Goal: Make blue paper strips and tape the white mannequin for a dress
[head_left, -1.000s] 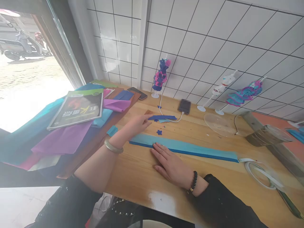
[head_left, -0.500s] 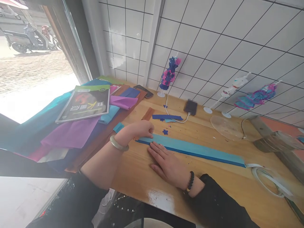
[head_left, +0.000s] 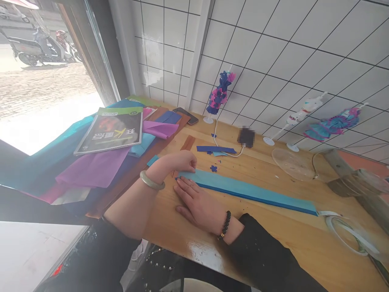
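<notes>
A long strip of folded paper point(head_left: 258, 192), light blue with a darker blue lower edge, lies slantwise across the wooden table. At its left end, my left hand point(head_left: 182, 161) has its fingers curled down against the upper edge; the fingertips are partly hidden. My right hand point(head_left: 200, 205) lies flat, palm down, its fingertips on the dark blue edge just below the left hand. Past the strip's right end is a roll of white tape point(head_left: 346, 235), with a loose tail reaching the paper.
Coloured paper sheets point(head_left: 97, 172) are piled at the left under a book point(head_left: 114, 129). Behind the strip are a dark blue paper piece point(head_left: 215, 149), a cut-out flower point(head_left: 213, 168) and a white cable point(head_left: 215, 136). Decorated figures on stands point(head_left: 218, 95) line the tiled wall. A phone point(head_left: 187, 115) lies behind.
My right hand has slid left along the strip's lower edge, nearer its left end. The left hand stays curled at nearly the same spot.
</notes>
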Available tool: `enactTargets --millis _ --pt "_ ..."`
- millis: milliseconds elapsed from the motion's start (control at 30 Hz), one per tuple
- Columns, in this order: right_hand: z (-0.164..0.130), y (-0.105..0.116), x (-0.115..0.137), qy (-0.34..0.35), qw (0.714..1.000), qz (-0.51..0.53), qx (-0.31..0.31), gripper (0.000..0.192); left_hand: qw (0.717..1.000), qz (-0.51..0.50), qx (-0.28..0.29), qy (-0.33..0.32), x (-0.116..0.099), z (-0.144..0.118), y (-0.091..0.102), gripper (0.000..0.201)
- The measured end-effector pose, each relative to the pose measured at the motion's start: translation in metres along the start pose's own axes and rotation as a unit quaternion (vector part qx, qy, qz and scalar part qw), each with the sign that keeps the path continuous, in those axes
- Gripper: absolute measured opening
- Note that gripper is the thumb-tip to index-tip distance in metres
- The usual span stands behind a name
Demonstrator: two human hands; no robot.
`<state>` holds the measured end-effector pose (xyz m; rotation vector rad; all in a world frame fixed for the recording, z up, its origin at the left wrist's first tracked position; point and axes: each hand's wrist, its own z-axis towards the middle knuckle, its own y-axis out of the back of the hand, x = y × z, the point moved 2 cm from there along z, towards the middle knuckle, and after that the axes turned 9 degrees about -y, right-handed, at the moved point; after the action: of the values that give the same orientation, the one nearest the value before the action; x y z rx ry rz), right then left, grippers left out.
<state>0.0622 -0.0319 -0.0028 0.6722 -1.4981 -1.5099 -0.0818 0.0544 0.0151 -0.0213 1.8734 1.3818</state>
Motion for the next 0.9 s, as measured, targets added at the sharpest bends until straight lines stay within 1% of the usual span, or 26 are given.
enactTargets --millis 167,267,367,433,567,667,767,900 --pt "0.009 0.0 0.004 0.007 1.0 0.01 0.0 0.048 0.998 0.047 -0.015 0.035 0.003 -0.001 0.003 0.02" --pt "0.011 0.0 0.006 0.01 1.0 0.017 -0.006 0.047 0.992 0.093 -0.031 0.078 0.004 -0.003 0.007 0.031" --pt "0.011 -0.001 0.006 0.007 1.0 0.018 0.001 0.048 0.981 0.137 -0.043 0.131 0.007 -0.007 0.013 0.039" --pt "0.011 -0.001 0.006 0.009 1.0 0.017 0.002 0.048 0.971 0.159 -0.052 0.169 0.011 -0.009 0.016 0.04" --pt "0.011 -0.002 0.006 0.02 1.0 0.019 -0.005 0.045 0.949 0.19 -0.076 0.24 0.025 -0.016 0.022 0.034" --pt "0.011 -0.002 0.006 0.025 0.999 0.019 -0.012 0.044 0.937 0.193 -0.085 0.278 0.032 -0.021 0.026 0.032" --pt "0.01 -0.002 0.008 0.028 0.999 0.019 -0.02 0.04 0.932 0.192 -0.09 0.294 0.033 -0.026 0.029 0.03" --pt "0.01 0.0 0.009 0.034 0.998 0.04 -0.045 0.033 0.933 0.203 -0.119 0.273 0.03 -0.031 0.032 0.027"
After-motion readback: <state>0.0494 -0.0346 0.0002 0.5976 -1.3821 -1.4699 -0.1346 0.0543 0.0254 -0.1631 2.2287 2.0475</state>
